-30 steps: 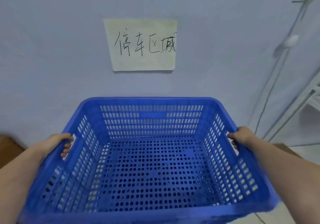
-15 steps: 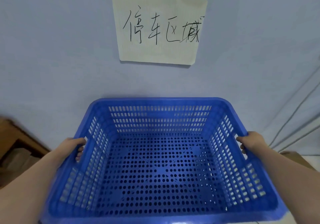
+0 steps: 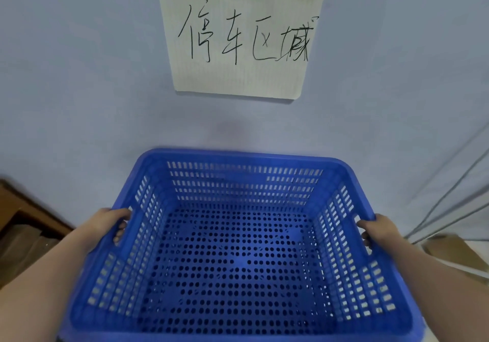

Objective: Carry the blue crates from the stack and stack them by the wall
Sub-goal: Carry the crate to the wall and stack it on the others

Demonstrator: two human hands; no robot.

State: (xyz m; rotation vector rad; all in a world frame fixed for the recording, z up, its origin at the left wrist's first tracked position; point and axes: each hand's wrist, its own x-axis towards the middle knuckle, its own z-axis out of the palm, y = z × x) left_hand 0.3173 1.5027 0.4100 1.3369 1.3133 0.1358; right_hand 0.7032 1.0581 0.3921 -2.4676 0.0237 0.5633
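- One brown wooden piece of furniture (image 3: pixel 23 217) sits at the far left, against the wall (image 3: pixel 79 77).
- The left hand (image 3: pixel 107 222) is curled around the left handle slot of the crate, fingers hooked through it.
- One blue perforated crate (image 3: pixel 238 262), nothing inside, is held in front of the wall, below one paper sign (image 3: pixel 242 35) with handwritten characters.
- The right hand (image 3: pixel 377 229) clasps the right handle slot the same way.
- Two grey cables (image 3: pixel 449 196) slant down the wall at right, above one cardboard box (image 3: pixel 449 249).
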